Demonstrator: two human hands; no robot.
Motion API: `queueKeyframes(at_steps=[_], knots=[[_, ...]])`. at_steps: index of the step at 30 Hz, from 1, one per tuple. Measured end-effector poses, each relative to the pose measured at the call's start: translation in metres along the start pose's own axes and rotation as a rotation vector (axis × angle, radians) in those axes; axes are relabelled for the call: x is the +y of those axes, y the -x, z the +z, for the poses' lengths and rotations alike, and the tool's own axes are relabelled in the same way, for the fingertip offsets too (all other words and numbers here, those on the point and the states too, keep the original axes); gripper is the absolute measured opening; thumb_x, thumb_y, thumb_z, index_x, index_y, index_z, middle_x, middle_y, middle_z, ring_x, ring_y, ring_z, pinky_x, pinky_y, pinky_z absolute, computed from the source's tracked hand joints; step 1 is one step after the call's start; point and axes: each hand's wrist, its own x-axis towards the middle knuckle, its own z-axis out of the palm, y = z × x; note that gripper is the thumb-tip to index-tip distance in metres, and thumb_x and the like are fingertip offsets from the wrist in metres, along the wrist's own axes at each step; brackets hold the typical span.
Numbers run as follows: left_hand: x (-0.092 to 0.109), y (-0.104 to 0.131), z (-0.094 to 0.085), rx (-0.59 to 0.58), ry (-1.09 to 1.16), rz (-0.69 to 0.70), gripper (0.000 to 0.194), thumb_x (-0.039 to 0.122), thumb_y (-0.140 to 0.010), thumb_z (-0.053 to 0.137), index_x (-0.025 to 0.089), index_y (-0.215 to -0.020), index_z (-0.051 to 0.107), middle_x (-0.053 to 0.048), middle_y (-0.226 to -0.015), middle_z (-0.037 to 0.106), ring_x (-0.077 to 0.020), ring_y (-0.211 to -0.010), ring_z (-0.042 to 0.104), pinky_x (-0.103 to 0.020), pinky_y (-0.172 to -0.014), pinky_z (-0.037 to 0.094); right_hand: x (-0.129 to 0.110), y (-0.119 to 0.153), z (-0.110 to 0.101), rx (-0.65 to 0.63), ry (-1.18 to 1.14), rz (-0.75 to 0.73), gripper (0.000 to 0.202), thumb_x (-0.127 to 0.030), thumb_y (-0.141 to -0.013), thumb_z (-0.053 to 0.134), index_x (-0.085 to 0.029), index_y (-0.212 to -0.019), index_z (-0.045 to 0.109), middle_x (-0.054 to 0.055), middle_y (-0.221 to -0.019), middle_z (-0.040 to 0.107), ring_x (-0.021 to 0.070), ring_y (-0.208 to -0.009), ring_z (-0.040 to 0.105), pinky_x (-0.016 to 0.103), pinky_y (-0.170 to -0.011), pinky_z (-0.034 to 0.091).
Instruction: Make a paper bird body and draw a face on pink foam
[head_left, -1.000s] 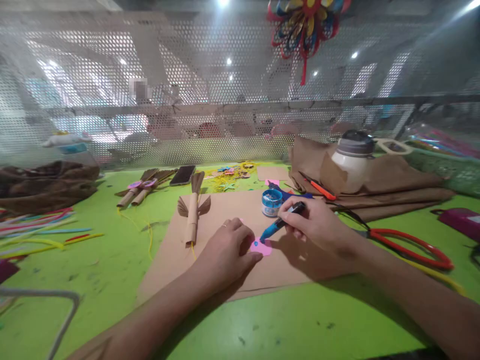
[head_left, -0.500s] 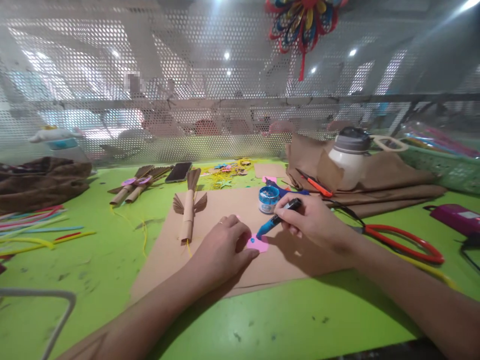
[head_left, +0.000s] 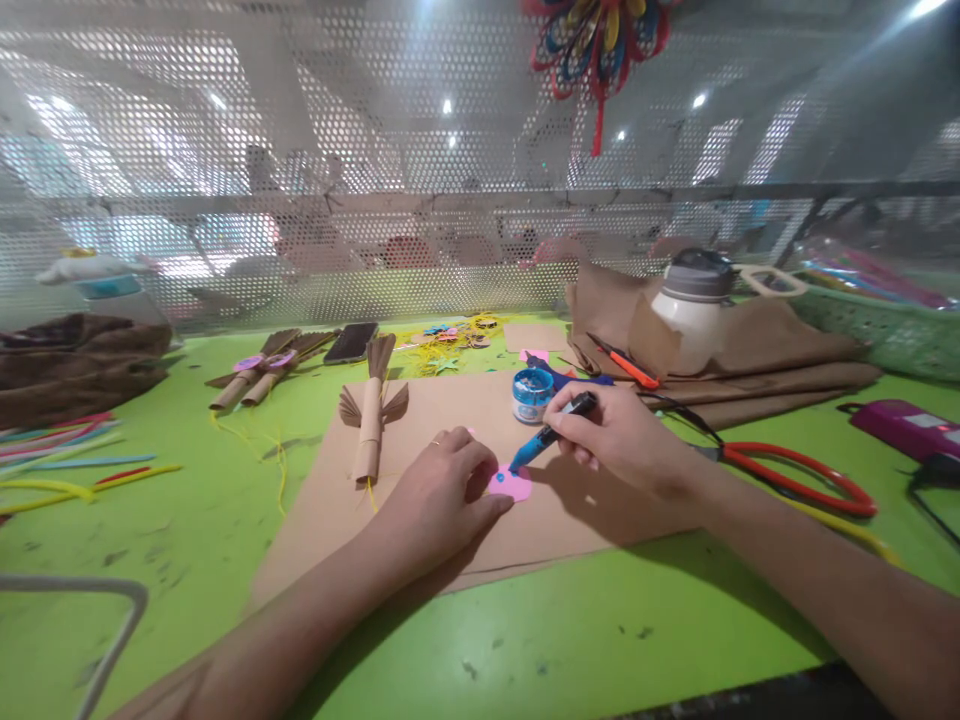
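A small pink cutout (head_left: 516,485) with a blue dot lies on the brown paper sheet (head_left: 435,410). My left hand (head_left: 454,485) holds the cutout's left edge between thumb and fingers. Pinched in my right hand (head_left: 600,430) is a marker (head_left: 546,437) with a blue front end and black rear; its tip touches the cutout beside the dot. Just behind the marker stands an open jar of blue paint (head_left: 532,395). On the sheet's left part lies a rolled paper figure (head_left: 370,420) with pleated wings and yellow string.
Two similar paper figures (head_left: 247,375) and a phone (head_left: 351,343) lie at the back left. Yellow strings and small cutouts (head_left: 446,345) are behind the sheet. To the right are red-handled scissors (head_left: 799,480), an orange cutter (head_left: 634,368), a white bottle (head_left: 690,310) and a green basket (head_left: 877,325).
The whole view has shifted slightly, so things appear a little further left. Both hands keep nearly the same pose, with the marker tip still on the pink cutout.
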Motion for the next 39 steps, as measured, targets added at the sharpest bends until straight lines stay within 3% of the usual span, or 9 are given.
queueKeyframes(at_steps=[39], knots=[[0.0015,-0.0005,-0.0014,-0.008,-0.019,0.003,0.02,0.037,-0.081,0.063,0.018,-0.087,0.063,-0.005,-0.087,0.054,-0.0211,-0.082,0.052,-0.034,-0.071,0.043,-0.0024,0.0016,0.001,0.005,-0.006,-0.029,0.011,-0.027,-0.082,0.056,-0.018,-0.076,0.056,-0.003,-0.056,0.055,0.0099,-0.048,0.047,0.023,-0.046,0.039]])
